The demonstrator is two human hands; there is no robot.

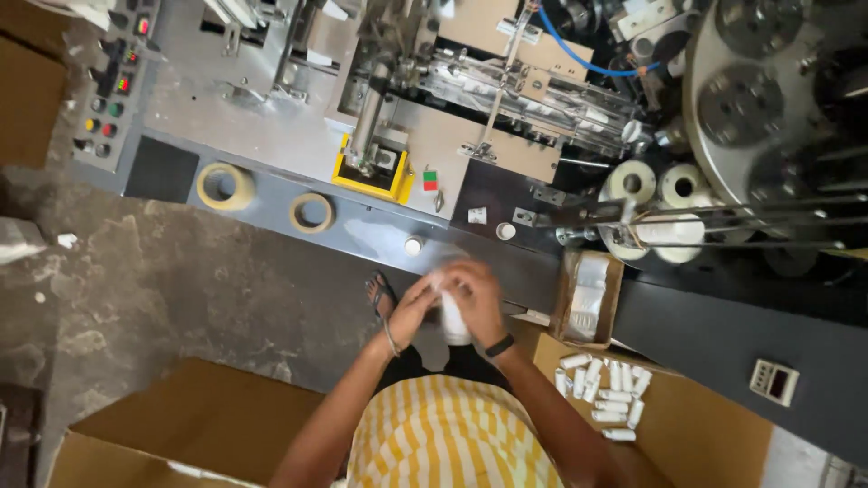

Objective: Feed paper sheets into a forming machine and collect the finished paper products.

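White paper cups in a short stack (pixel 454 318) sit between both hands, just in front of the grey machine surface (pixel 271 212). The left hand (pixel 414 305) grasps the stack's side; the right hand (pixel 476 298) wraps around its top. More rolled white pieces (pixel 604 393) lie on a cardboard box (pixel 696 425) nearby.

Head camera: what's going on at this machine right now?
A person stands at a grey machine bench, both hands together on a white roll: left hand on one side, right hand over its top. More small white rolls lie on a cardboard box to the right. Two tape rolls sit on the bench.
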